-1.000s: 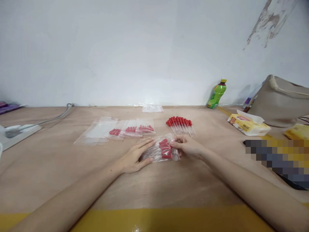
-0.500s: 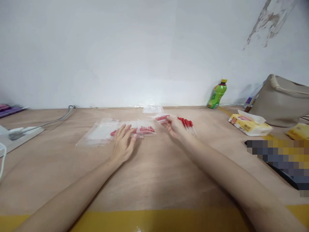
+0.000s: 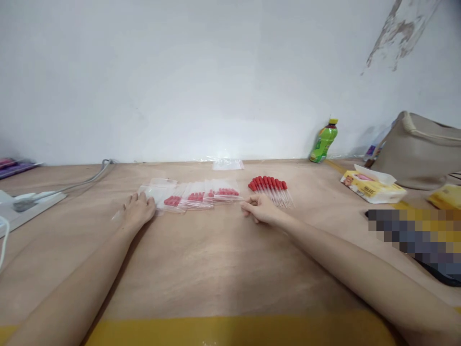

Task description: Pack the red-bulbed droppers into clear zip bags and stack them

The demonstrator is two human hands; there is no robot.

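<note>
A row of overlapping clear bags with red pieces inside [image 3: 196,196] lies on the table. My left hand [image 3: 139,210] rests with its fingers apart on the clear bags without red pieces [image 3: 158,186] at the row's left end. At the right end, my right hand [image 3: 260,207] pinches the corner of the last filled bag [image 3: 228,192] between thumb and finger. Just behind my right hand is a fan of clear sticks with red tips [image 3: 272,183].
Against the wall stands a green bottle [image 3: 324,142]. To the right are a yellow tissue box [image 3: 374,187] and a grey bag [image 3: 418,149]. One flat clear bag [image 3: 228,165] lies near the wall. A white power strip [image 3: 32,204] is at the left.
My left hand has moved left from the filled bags onto those without red pieces. My right hand has come down nearer, and the bag it held now lies at the row's right end.
</note>
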